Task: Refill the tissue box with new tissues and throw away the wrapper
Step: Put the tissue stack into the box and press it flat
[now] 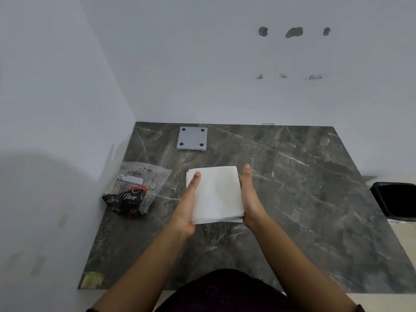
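A white stack of tissues (217, 194) is held between my two hands above the dark marble table (304, 199). My left hand (186, 206) presses flat against its left side, the thumb lying on top. My right hand (248, 199) presses against its right side. To the left lies the plastic wrapper (135, 188), crumpled, partly clear with black "Dove" print, and apart from both hands. A square grey plate (192, 138) with a dark pad at each corner lies flat at the back of the table; it looks like the underside of the tissue box.
White walls close the table on the left and at the back. A black bin (396, 199) stands on the floor past the table's right edge. A yellowish scrap (92, 279) is stuck at the table's front left corner.
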